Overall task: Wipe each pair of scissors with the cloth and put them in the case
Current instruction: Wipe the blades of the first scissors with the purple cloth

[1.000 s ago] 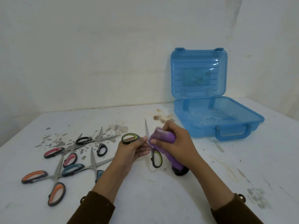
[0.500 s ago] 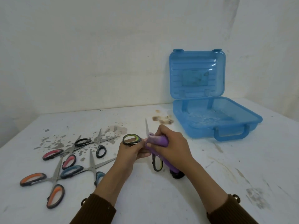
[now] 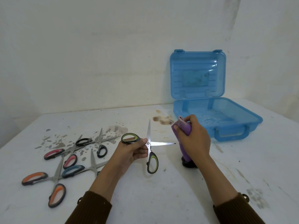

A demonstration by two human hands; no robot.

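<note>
I have the green-handled scissors [image 3: 149,143] up over the middle of the worktop [image 3: 161,194], blades spread wide. One blade points at the far edge and the other runs toward the right edge. My left hand [image 3: 131,150] holds them, its fingers [image 3: 142,152] curled round the shank just below the upper handle loop, beside the pivot. The second loop hangs down toward the near edge.

The tip of the rightward blade sits just beside the purple cloth [image 3: 183,128]; I cannot tell whether the two touch. My right hand [image 3: 195,140] grips that cloth, which is rolled into a wad, with the fingers clamped round it and the thumb on its near side. Its lower end trails down to something small and black [image 3: 188,164] on the worktop, which I cannot make out.

Beyond the right hand, toward the far right corner, the blue case [image 3: 178,109] lies open, its lid [image 3: 197,70] standing upright against the wall and its carry handle facing the near edge.

Toward the left edge lies a loose heap of other scissors, all open and crossing one another: a pink-handled pair [image 3: 54,154], an orange-handled pair [image 3: 34,178], a teal-handled pair [image 3: 72,170] and a black-handled pair [image 3: 84,141]. The worktop is blotched grey around them, with brown stains nearer the case.
</note>
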